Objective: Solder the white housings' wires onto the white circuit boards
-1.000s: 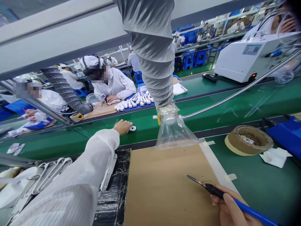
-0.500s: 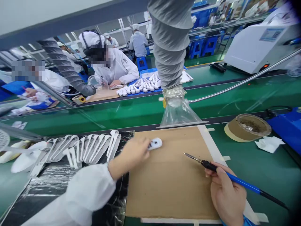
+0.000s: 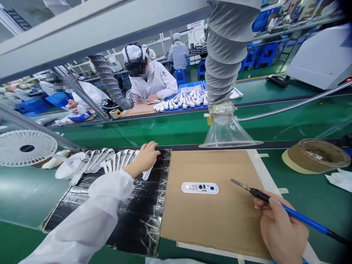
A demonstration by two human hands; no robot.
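My right hand (image 3: pixel 283 223) is closed around a soldering iron (image 3: pixel 260 195) with a blue and black handle. Its metal tip points left above a brown cardboard sheet (image 3: pixel 211 223). On that sheet lies a flat white rounded strip (image 3: pixel 200 188) with small dark components and thin wires, apart from both hands. To the left, my left hand (image 3: pixel 145 158) reaches over the right end of a row of white looped parts (image 3: pixel 122 161). Its fingers look stretched out and slightly apart, over a white part (image 3: pixel 147 173). Their undersides are hidden, so any contact is unclear.
A clear extraction hood (image 3: pixel 229 134) on a grey hose hangs behind the cardboard. A tape roll (image 3: pixel 316 156) stands at right. A white fan (image 3: pixel 27 148) is at left, beside a black mat (image 3: pixel 132 216). Across the green barrier a co-worker (image 3: pixel 151 79) sits near white parts.
My left hand has let go of the white strip, now lying on the cardboard, and moved left to the row of parts. The view has shifted; my right hand still holds the iron.
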